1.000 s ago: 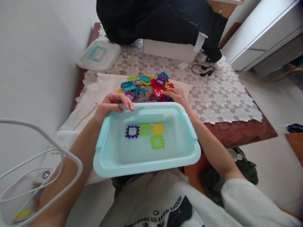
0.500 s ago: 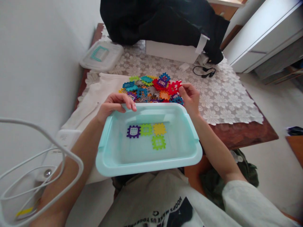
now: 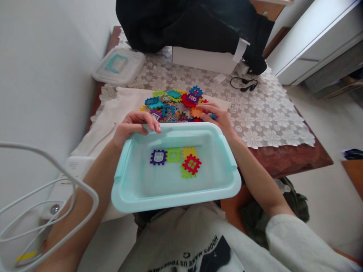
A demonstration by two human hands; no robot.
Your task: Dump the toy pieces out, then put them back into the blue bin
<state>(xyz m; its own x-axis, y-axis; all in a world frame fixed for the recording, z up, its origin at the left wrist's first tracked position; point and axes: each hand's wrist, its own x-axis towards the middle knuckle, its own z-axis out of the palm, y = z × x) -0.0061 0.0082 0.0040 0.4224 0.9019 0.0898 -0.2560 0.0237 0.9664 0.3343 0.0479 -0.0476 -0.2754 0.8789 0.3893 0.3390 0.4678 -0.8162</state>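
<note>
My left hand (image 3: 137, 124) is closed over the back left rim of a pale turquoise plastic basin (image 3: 136, 202), which is tilted toward me. In the basin lie a purple tile (image 3: 158, 157), a lime green tile (image 3: 173, 155), a yellow tile (image 3: 188, 152) and a second lime green tile (image 3: 187, 175). A red window tile (image 3: 192, 164) partly covers the last two. Behind the basin, my right hand (image 3: 217, 116) reaches into a heap of interlocking plastic tiles (image 3: 168, 109), thumb and fingers apart around an orange tile (image 3: 196, 112). Whether they touch it is unclear.
A translucent lid (image 3: 120, 66) with a turquoise handle lies back left on the lace tablecloth (image 3: 252, 121). Black cloth (image 3: 193, 22) covers a white box (image 3: 202, 60). Black earphones (image 3: 244, 84) lie at the right. A white cable (image 3: 85, 183) loops beside my left arm.
The red tile has left my right hand and now lies in the basin on other tiles. My right hand has moved left into the heap. My left hand keeps its hold.
</note>
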